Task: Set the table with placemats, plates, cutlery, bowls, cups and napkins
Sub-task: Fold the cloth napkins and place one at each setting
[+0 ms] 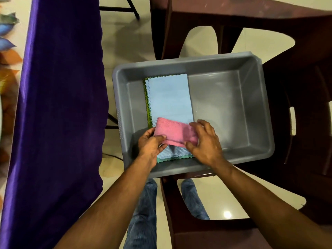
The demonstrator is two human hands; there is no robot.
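A folded pink napkin (175, 131) is held just above a stack of cloths inside a grey plastic tub (233, 108). My left hand (151, 142) pinches the napkin's left end between thumb and fingers. My right hand (205, 139) grips its right end, fingers curled over the top and thumb underneath. The stack under it has a light blue cloth (169, 97) on top, with green and teal zigzag edges (147, 105) showing below it. The tub's right half holds nothing.
The tub rests on a dark brown plastic chair (296, 87), with another brown chair (224, 15) behind. A table draped in purple cloth (59, 105) hangs at the left, with colourful items at its far left edge. My jeans and the cream tile floor show below.
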